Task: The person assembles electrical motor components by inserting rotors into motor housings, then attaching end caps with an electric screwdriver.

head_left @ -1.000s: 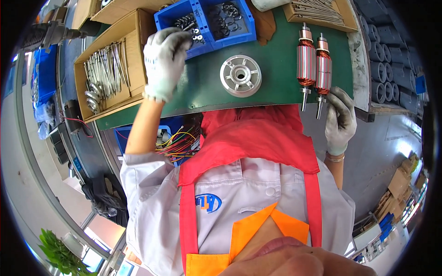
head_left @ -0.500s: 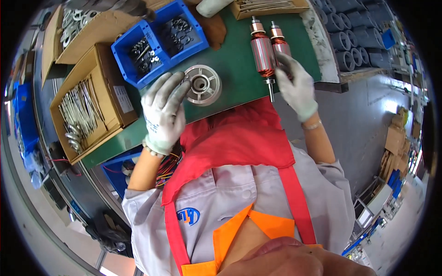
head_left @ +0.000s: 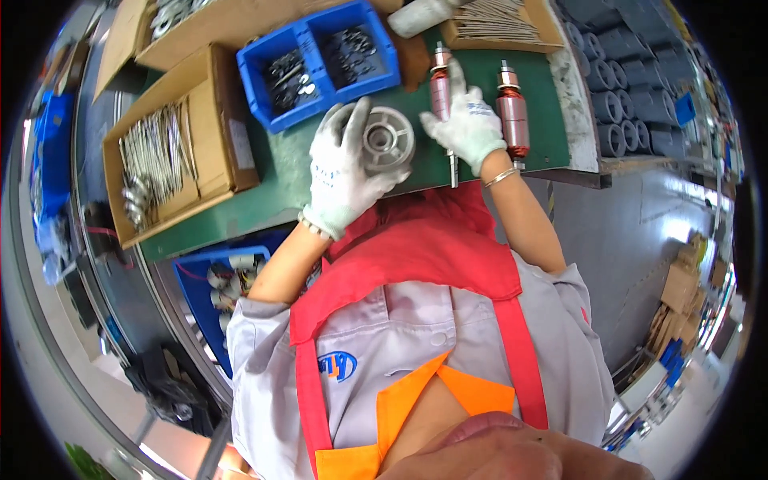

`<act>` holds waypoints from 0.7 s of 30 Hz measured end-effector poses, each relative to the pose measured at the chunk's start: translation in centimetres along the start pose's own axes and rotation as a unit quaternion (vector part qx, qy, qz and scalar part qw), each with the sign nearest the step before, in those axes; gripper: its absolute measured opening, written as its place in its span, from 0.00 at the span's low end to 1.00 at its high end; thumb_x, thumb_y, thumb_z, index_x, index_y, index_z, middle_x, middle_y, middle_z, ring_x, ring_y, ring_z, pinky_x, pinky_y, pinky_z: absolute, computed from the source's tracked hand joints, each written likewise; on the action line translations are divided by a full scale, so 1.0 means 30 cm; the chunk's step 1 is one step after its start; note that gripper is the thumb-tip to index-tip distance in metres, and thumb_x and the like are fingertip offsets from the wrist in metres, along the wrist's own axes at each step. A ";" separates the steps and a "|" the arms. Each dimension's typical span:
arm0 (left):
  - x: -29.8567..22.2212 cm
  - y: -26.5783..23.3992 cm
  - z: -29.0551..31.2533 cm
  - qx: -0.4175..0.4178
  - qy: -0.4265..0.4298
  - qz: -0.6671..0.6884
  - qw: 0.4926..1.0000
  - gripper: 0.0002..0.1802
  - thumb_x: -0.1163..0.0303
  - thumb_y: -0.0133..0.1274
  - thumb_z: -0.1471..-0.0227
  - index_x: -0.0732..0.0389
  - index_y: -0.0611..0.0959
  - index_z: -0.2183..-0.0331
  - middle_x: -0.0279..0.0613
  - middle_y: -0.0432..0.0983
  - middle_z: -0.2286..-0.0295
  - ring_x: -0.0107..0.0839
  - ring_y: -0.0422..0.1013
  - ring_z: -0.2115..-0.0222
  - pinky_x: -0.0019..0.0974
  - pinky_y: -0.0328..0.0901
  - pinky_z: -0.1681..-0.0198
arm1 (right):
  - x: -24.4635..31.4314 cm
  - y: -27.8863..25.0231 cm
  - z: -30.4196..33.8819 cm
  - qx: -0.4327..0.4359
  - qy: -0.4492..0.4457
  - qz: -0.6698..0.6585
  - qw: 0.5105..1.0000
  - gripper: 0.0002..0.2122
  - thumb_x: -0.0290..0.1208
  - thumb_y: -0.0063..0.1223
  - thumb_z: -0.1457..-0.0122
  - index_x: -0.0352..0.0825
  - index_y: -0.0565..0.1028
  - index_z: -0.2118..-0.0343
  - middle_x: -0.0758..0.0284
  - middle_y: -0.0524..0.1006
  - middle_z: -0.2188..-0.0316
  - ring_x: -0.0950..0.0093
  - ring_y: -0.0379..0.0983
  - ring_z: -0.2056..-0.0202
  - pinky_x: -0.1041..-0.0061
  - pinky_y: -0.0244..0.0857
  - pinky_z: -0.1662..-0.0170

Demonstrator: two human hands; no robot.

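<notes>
Onto the metal with both hands now! Curled around the round silver end cover [head_left: 392, 140] with the left gloved hand [head_left: 344, 172], fingers along its left rim, thumb across the near edge; resting on the green bench [head_left: 280, 172] or just lifted off it, cannot tell which. And over to the right, grasping the first armature [head_left: 440, 92] with the right gloved hand [head_left: 470, 126], by the look of it: thumb out on the left, forefinger stretched towards the far end, palm hiding part of the contact, so cannot tell how firmly.

Meaning what? Probably past reaching and into handling, with cover and armature near each other, apart, not yet joined.

Now against half a second ago: then only at the edge of the cover with the left hand, now properly around it. Then over the right-hand one of a close pair with the right hand, now on the one nearer the cover, with a clear gap opened between the two and the second armature [head_left: 514, 120] lying uncovered to the right, untouched. No change further back: small dark parts in the blue two-compartment bin [head_left: 317, 64] beyond the cover, thin metal rods in the cardboard box [head_left: 212, 152] off to the left
</notes>
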State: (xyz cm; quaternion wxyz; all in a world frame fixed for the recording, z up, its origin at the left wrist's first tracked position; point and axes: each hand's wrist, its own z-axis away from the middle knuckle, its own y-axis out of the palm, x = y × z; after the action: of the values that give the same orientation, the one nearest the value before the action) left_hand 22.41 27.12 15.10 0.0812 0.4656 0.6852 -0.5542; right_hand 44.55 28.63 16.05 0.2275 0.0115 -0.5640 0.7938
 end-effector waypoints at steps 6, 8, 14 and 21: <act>0.037 -0.034 -0.020 0.060 0.041 0.118 0.990 0.46 0.69 0.66 0.71 0.65 0.69 0.46 0.57 0.69 0.52 0.53 0.66 0.49 0.47 0.63 0.46 | -0.195 0.017 -0.048 0.043 -0.108 -0.488 0.865 0.35 0.33 0.55 0.47 0.32 0.55 0.37 0.58 0.70 0.49 0.63 0.73 0.55 0.70 0.68 0.51; 0.070 -0.037 -0.013 0.094 0.035 0.129 0.987 0.45 0.70 0.63 0.66 0.66 0.66 0.43 0.56 0.65 0.46 0.49 0.62 0.43 0.45 0.57 0.40 | -0.178 -0.012 0.049 0.084 -0.092 -0.653 0.747 0.31 0.30 0.53 0.44 0.32 0.57 0.38 0.59 0.71 0.49 0.70 0.75 0.58 0.75 0.72 0.56; 0.067 -0.003 0.033 0.053 0.017 0.132 0.990 0.53 0.62 0.70 0.67 0.66 0.64 0.41 0.55 0.60 0.42 0.50 0.61 0.43 0.45 0.57 0.40 | -0.085 -0.119 0.183 -0.003 -0.197 -0.731 0.653 0.28 0.24 0.58 0.47 0.31 0.61 0.43 0.57 0.74 0.56 0.62 0.76 0.56 0.62 0.72 0.50; 0.079 0.052 0.050 0.041 -0.023 0.126 0.991 0.53 0.57 0.71 0.68 0.64 0.65 0.42 0.54 0.61 0.43 0.51 0.63 0.45 0.46 0.60 0.42 | 0.026 -0.070 0.200 -0.107 -0.392 -0.668 0.624 0.32 0.13 0.55 0.53 0.31 0.58 0.43 0.57 0.73 0.56 0.63 0.74 0.56 0.59 0.70 0.49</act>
State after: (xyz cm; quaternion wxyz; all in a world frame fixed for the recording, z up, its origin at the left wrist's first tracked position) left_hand 21.63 27.10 11.98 0.1475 0.5381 0.5957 -0.5778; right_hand 43.22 24.05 20.32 0.4524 0.6703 -0.5181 0.2785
